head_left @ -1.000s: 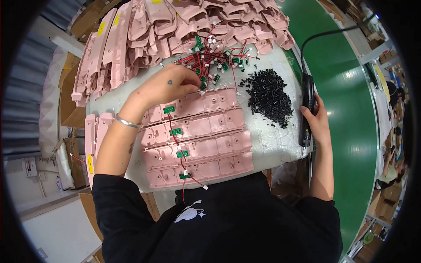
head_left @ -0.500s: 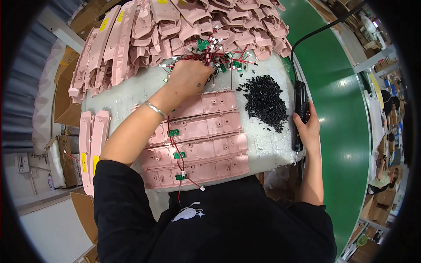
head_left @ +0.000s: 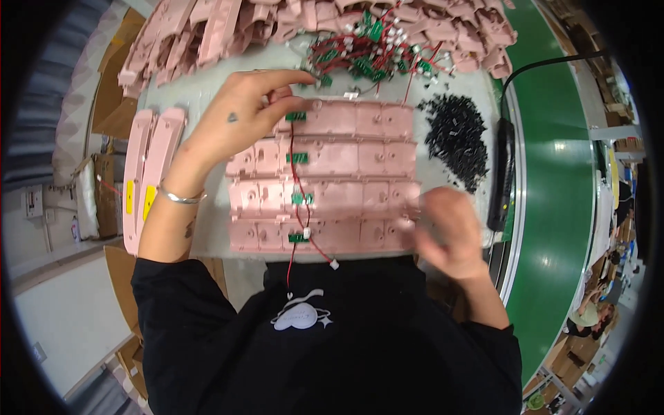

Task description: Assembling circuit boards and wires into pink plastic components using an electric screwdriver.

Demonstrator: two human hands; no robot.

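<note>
Several pink plastic shells (head_left: 360, 159) lie stacked in rows in front of me. Each has a small green circuit board (head_left: 297, 158) with red and black wires ending in white plugs. My left hand (head_left: 245, 114) is over the left part of the farthest shell. Its thumb and index finger are apart, the thumb close to the board there, and I see nothing held. At the right ends of the nearest shells, my right hand (head_left: 451, 232) is smeared by motion, its fingers unclear. A black electric screwdriver (head_left: 503, 176) lies at the right edge, apart from that hand.
Beyond the rows is a tangle of wired boards (head_left: 366, 52), with a heap of pink shells (head_left: 277, 24) behind. Black screws (head_left: 455, 138) are piled at right, beside a green conveyor belt (head_left: 546, 180). Two pink strips (head_left: 142, 173) with yellow labels lie at left.
My left hand has come back from the wire tangle to the farthest shell, its fingers now spread. My right hand has left the screwdriver and moved left to the shells. The view has shifted.
</note>
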